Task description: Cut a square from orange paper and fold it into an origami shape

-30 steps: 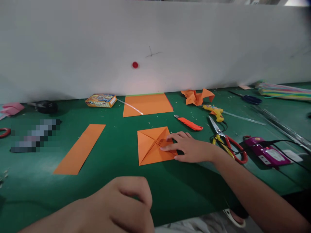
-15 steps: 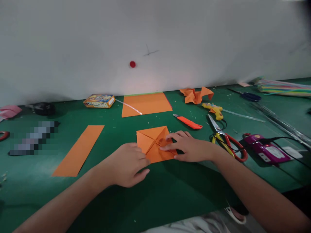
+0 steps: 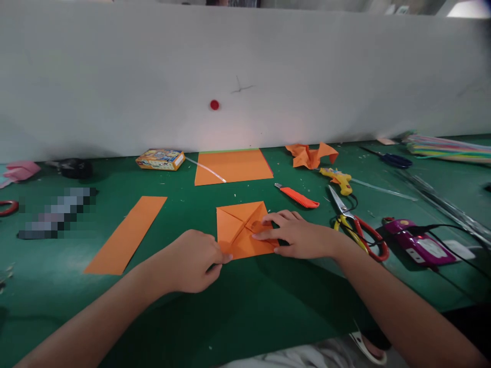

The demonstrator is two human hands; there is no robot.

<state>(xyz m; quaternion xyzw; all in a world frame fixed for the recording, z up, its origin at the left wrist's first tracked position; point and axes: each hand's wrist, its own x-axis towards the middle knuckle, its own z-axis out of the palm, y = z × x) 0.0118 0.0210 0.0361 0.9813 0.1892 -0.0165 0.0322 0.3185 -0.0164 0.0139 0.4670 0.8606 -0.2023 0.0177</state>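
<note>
A square of folded orange paper (image 3: 241, 245) lies flat in front of me, creases crossing near its middle. My left hand (image 3: 192, 260) is curled closed at its lower left corner, the index fingertip pressed on the paper and the thumb below, apart from it. Nothing shows inside those curled fingers. Across the right side of the square rests my right hand (image 3: 299, 237), its fingers spread and touching the folds. Part of the paper's right side is hidden beneath this hand.
An orange paper strip (image 3: 126, 235) lies left, orange sheets (image 3: 233, 167) behind. Rightward are a box cutter (image 3: 297, 196), crumpled orange paper (image 3: 310, 156), a yellow glue gun (image 3: 336, 180), scissors (image 3: 356, 225) and a purple device (image 3: 420, 243) with cables. A small box (image 3: 160, 159) stands by the wall.
My left hand has slid slightly left and down to the lower left corner, its index finger now on the paper. My right hand stays in place. The view has tilted up a little.
</note>
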